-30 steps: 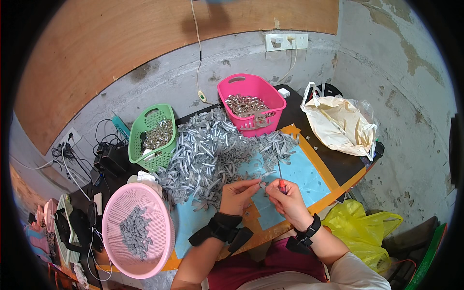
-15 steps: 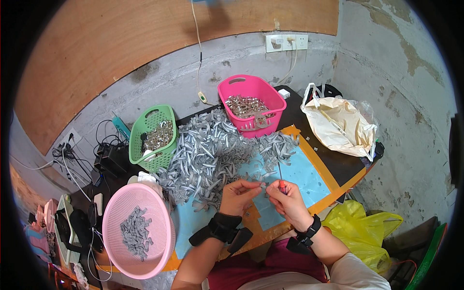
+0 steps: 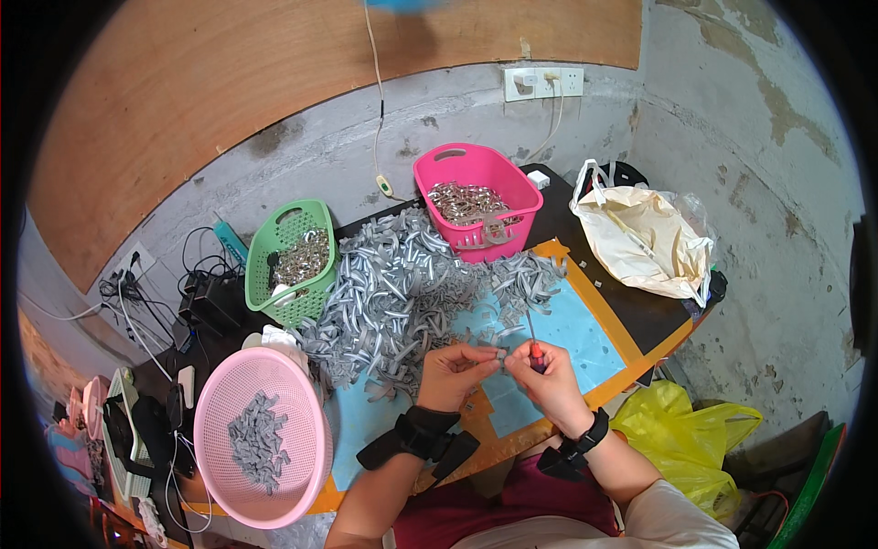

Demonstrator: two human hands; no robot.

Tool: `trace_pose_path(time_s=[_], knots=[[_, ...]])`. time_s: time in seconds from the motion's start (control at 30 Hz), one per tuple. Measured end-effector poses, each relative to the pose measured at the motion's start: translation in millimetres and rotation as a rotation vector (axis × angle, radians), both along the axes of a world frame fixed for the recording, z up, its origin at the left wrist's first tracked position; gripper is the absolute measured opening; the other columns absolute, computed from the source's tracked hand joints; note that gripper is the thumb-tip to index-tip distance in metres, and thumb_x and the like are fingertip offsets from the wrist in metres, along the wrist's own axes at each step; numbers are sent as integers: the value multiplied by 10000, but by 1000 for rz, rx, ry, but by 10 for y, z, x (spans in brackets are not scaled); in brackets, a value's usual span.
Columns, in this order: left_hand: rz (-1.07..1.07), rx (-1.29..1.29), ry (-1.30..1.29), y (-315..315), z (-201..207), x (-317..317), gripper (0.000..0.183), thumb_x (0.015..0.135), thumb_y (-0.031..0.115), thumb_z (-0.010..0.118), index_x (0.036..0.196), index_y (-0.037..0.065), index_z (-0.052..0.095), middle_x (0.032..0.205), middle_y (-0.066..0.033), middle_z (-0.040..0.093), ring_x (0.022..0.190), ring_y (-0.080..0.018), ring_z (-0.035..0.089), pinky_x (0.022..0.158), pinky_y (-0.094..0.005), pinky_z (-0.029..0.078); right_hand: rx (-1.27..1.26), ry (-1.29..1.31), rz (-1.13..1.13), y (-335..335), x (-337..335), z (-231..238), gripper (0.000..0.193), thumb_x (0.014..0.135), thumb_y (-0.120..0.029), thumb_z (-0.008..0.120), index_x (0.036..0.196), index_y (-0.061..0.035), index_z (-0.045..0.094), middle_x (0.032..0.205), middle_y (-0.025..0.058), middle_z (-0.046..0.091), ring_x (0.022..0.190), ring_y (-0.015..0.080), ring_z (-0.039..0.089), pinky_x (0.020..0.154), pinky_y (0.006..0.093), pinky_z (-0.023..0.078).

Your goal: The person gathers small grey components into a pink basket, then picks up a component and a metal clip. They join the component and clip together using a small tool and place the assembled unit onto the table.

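Left hand (image 3: 455, 373): fingers pinched on a small grey strip (image 3: 492, 359), held above the blue mat (image 3: 567, 334) near the front of the surface (image 3: 640, 316). Right hand (image 3: 547, 377): closed around a red-handled tool (image 3: 534, 346), its thin shaft pointing up and away; tip position against the strip cannot be told. The 2 hands nearly touch. Just behind them: a large heap of grey strips (image 3: 402, 293) spread over the mat. Behind the heap: green basket (image 3: 291, 261) at left, magenta basket (image 3: 476, 197) at right, both holding metal pieces. Left of the hands: pink round basket (image 3: 263, 437) with a few grey strips. Right rear: cream bag (image 3: 645, 240). Lower right, off the surface: yellow bag (image 3: 681, 430).
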State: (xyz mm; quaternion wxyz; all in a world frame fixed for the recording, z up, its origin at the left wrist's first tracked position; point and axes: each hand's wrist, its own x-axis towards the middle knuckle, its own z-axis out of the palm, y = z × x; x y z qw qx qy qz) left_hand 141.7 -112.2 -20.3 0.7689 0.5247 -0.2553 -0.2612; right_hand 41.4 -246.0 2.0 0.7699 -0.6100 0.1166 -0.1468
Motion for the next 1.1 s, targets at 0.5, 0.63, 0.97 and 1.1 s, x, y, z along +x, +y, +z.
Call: trace_pose_path(time_s=[0.5,0.63,0.97,1.1], knots=[[22,40,-81,-32,50,-56,103,752,-49,661,849,-21,642,911,-95,636,782,-93,591,688,-207,470,-448,-171,-209,23,43,-29,131,771,-53,668,892,-34,623,717,-37,537,563,27,401,505,171,320],[34,42,-94,-20,-17,-40,101,753,-55,656,847,-26,634,889,-85,641,763,-92,598,671,-198,468,-629,-194,-195,65,30,7,181,734,-23,679,912,-45,653,718,16,554,580,72,458,543,203,376],[-15,41,65,-38,124,-92,113,797,-4,628,909,-17,618,950,-49,614,853,-82,573,730,-191,461,-317,-239,-165,57,16,-32,80,814,-40,630,890,-15,631,706,-16,575,605,42,497,531,185,382],[-103,14,88,-5,68,-65,105,802,21,627,904,35,600,770,-6,596,460,-1,381,377,-176,224,-22,-154,-39,65,-4,-4,76,841,-48,602,910,-17,609,643,-39,536,467,9,390,413,167,279]])
